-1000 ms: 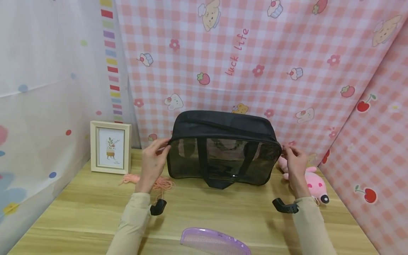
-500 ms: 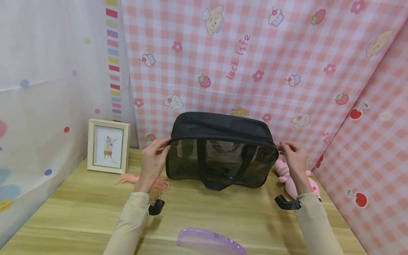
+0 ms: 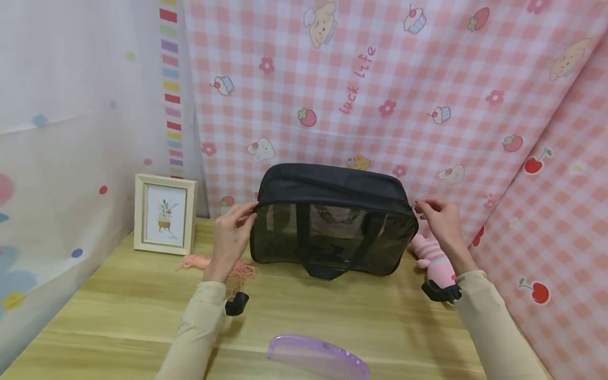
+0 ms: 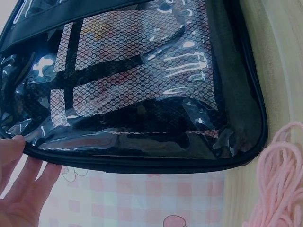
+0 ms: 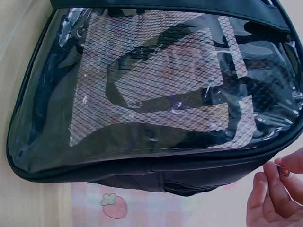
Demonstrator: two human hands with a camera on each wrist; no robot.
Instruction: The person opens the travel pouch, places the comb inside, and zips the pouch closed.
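Note:
A black bag (image 3: 280,232) with a see-through front and dark strap handles stands upright on the table. In the head view my left hand (image 3: 230,237) pinches its upper left corner; the left wrist view shows the thumb (image 4: 10,149) on the front and fingers behind the edge. At the opposite upper corner is my right hand (image 3: 442,224). Its thumb and fingers pinch a small metal zipper pull (image 5: 283,170) at the bag's edge, in the right wrist view. The zipper's track is mostly hidden from me. Mesh shows through the clear panel.
A purple comb (image 3: 318,356) lies at the table's front. Pink cord (image 3: 244,270) lies beside my left wrist, near a framed picture (image 3: 164,214). A pink plush toy (image 3: 439,269) sits partly behind my right wrist. A checked cloth (image 3: 309,68) hangs behind the bag.
My right hand has risen slightly and its forearm has swung outward to the right, covering more of the plush toy. The left hand keeps its grip, and the bag stays in place.

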